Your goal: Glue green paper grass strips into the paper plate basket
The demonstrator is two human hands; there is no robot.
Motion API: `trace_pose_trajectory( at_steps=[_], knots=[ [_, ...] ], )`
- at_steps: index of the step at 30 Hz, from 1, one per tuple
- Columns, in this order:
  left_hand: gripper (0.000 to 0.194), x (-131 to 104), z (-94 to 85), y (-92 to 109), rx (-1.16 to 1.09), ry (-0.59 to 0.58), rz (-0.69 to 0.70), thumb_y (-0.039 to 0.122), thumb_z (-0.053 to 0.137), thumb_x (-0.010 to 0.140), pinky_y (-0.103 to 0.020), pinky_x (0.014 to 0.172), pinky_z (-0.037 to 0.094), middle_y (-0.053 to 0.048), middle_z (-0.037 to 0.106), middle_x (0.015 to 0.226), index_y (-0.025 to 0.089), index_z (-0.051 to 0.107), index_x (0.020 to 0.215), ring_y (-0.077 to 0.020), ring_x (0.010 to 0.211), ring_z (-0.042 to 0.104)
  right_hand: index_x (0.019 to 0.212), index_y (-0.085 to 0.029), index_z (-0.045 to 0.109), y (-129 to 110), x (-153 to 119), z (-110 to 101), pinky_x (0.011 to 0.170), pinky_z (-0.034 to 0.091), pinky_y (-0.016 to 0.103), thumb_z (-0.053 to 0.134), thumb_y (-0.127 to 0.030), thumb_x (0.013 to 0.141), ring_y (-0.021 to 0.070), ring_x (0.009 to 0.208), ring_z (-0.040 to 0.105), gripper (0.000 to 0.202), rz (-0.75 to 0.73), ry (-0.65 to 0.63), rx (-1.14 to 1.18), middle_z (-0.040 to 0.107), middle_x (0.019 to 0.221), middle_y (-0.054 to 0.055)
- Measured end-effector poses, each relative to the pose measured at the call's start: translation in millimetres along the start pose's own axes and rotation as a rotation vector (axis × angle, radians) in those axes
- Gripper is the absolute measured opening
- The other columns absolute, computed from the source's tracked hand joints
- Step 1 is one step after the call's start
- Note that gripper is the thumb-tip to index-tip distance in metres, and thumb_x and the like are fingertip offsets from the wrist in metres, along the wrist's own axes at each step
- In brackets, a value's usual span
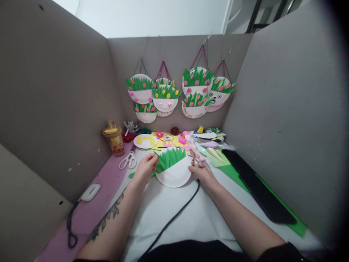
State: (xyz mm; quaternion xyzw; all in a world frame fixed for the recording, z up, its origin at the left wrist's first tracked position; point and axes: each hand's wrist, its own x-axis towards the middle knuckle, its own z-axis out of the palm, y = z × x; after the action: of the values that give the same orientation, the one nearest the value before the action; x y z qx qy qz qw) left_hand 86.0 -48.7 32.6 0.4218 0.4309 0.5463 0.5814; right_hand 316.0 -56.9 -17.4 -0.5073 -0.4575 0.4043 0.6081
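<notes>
A white paper plate craft (174,176) is in front of me, its lower half a white pocket with green paper grass (171,158) standing up out of it. At the plate's left edge, my left hand (148,165) is closed, fingertips pinching the end of the grass. My right hand (201,173) is wrapped round a pink glue gun (198,158) at the right edge, and its fingers are close to the rim. From the glue gun a black cord (177,214) runs down toward my body. More green paper (133,175) lies partly hidden behind my left hand.
White scissors (128,160) and a lidded cup (113,140) stand left. Behind lies another paper plate (145,142) with yellow pieces. Finished plate baskets (165,98) hang on the grey back panel. A long black object (257,187) lies on green sheets at right. A white adapter (91,192) is at far left.
</notes>
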Motion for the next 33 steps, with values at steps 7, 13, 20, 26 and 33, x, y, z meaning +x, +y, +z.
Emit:
trace_pose_trajectory(
  at_steps=[7, 13, 20, 26, 33],
  knots=[
    [0.025, -11.8, 20.0, 0.9, 0.341, 0.102, 0.37, 0.04, 0.059, 0.075, -0.019, 0.048, 0.031, 0.004, 0.049, 0.057, 0.016, 0.056, 0.069, -0.0073, 0.05, 0.04, 0.11, -0.022, 0.054, -28.7, -19.9, 4.4, 0.066, 0.042, 0.027, 0.066, -0.025, 0.065, 0.0149, 0.069, 0.051, 0.047, -0.118, -0.12, -0.042, 0.053, 0.078, -0.002],
    [0.023, -15.3, 26.4, -0.2, 0.583, 0.133, 0.518, 0.037, 0.051, 0.082, -0.021, 0.056, 0.034, 0.003, 0.05, 0.062, 0.017, 0.055, 0.07, -0.0095, 0.058, 0.043, 0.101, -0.021, 0.051, -35.4, -26.0, 6.2, 0.062, 0.039, 0.026, 0.065, -0.027, 0.068, 0.014, 0.065, 0.047, 0.036, -0.161, -0.165, -0.091, 0.05, 0.075, -0.003],
    [0.023, -11.8, 28.4, -2.5, 0.628, 0.114, 0.544, 0.037, 0.048, 0.085, -0.021, 0.056, 0.033, 0.004, 0.048, 0.062, 0.018, 0.053, 0.073, -0.0099, 0.058, 0.042, 0.086, -0.021, 0.048, -36.9, -28.4, 6.5, 0.062, 0.038, 0.027, 0.064, -0.028, 0.068, 0.0145, 0.063, 0.046, 0.025, -0.211, -0.158, -0.185, 0.049, 0.072, -0.003],
    [0.022, -8.6, 29.0, -6.7, 0.705, 0.086, 0.58, 0.034, 0.047, 0.086, -0.021, 0.059, 0.034, 0.002, 0.052, 0.065, 0.018, 0.055, 0.074, -0.0104, 0.061, 0.046, 0.084, -0.021, 0.047, -34.3, -28.5, 6.9, 0.063, 0.038, 0.027, 0.064, -0.03, 0.07, 0.015, 0.066, 0.047, 0.024, -0.219, -0.168, -0.213, 0.05, 0.074, -0.003],
    [0.021, -4.2, 28.7, -11.5, 0.817, 0.05, 0.582, 0.032, 0.047, 0.085, -0.022, 0.06, 0.036, 0.001, 0.059, 0.068, 0.017, 0.058, 0.074, -0.0115, 0.063, 0.05, 0.089, -0.022, 0.047, -32.8, -28.7, 6.8, 0.062, 0.039, 0.026, 0.063, -0.03, 0.071, 0.0152, 0.066, 0.049, 0.025, -0.21, -0.185, -0.235, 0.051, 0.075, -0.003]
  ],
)
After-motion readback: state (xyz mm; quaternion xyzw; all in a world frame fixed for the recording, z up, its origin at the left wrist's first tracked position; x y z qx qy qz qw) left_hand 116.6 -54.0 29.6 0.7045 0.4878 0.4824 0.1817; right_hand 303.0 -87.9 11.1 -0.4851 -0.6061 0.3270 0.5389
